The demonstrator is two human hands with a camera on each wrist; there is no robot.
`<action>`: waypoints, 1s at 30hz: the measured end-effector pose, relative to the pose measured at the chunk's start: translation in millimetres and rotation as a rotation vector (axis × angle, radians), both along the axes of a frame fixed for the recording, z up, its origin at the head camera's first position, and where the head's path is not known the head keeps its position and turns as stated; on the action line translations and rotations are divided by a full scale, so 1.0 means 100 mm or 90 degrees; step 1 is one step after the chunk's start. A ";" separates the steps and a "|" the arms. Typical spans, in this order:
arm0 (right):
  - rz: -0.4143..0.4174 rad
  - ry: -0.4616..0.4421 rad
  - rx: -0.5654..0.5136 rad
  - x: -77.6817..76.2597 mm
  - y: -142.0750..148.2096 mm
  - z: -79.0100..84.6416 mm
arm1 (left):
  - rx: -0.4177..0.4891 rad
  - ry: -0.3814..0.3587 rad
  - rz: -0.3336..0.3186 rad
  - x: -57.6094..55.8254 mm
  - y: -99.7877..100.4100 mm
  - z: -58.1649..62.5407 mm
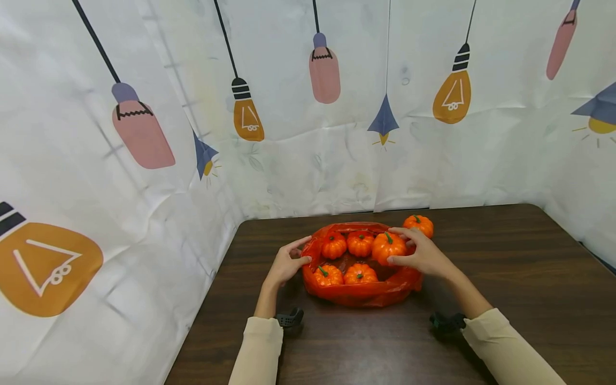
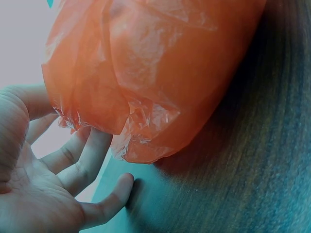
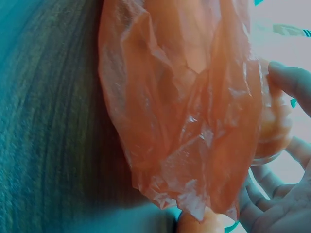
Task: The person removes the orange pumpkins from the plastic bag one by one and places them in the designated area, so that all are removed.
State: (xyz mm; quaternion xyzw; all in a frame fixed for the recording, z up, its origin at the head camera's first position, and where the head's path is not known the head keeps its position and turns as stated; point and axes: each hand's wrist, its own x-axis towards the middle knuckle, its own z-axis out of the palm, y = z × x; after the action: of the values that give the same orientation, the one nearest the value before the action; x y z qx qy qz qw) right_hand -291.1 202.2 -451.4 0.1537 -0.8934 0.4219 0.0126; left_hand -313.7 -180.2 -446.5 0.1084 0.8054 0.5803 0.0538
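An orange-red plastic bag (image 1: 363, 297) lies with its mouth spread wide on the table. Several small toy pumpkins (image 1: 360, 274) sit inside it. At the bag's left rim, my left hand (image 1: 286, 262) holds the plastic between thumb and fingers; in the left wrist view the fingertips partly vanish behind the film (image 2: 160, 73). My right hand (image 1: 423, 254) grips another toy pumpkin (image 1: 387, 247) with a green stem, over the right side of the opening. In the right wrist view, the bag's crumpled side partly covers that pumpkin (image 3: 273, 128).
One more toy pumpkin (image 1: 420, 225) stands on the dark wood table (image 1: 500, 256) outside the bag, behind my right hand. White fabric (image 1: 308, 176) printed with lamps and bulbs hangs around the table's back and left side.
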 end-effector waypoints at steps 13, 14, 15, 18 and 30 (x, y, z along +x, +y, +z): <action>-0.003 -0.022 -0.082 0.03 0.12 0.12 | 0.001 -0.003 -0.009 0.00 -0.01 0.01; -0.001 -0.022 -0.087 0.03 0.13 0.12 | 0.002 -0.003 -0.008 0.00 -0.01 0.01; 0.001 -0.021 -0.091 0.03 0.14 0.13 | 0.003 -0.003 -0.007 0.00 -0.01 0.01; 0.001 -0.012 -0.092 0.02 0.17 0.13 | 0.003 -0.003 -0.005 0.00 -0.01 0.01; -0.021 -0.001 -0.081 0.05 0.29 0.19 | 0.002 -0.003 -0.013 0.00 -0.03 0.00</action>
State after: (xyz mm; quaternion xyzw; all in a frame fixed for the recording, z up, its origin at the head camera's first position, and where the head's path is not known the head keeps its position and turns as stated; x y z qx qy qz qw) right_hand -286.3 231.6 -432.7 0.1379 -0.8673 0.4775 0.0286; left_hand -314.0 -182.9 -446.4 0.1155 0.8031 0.5813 0.0612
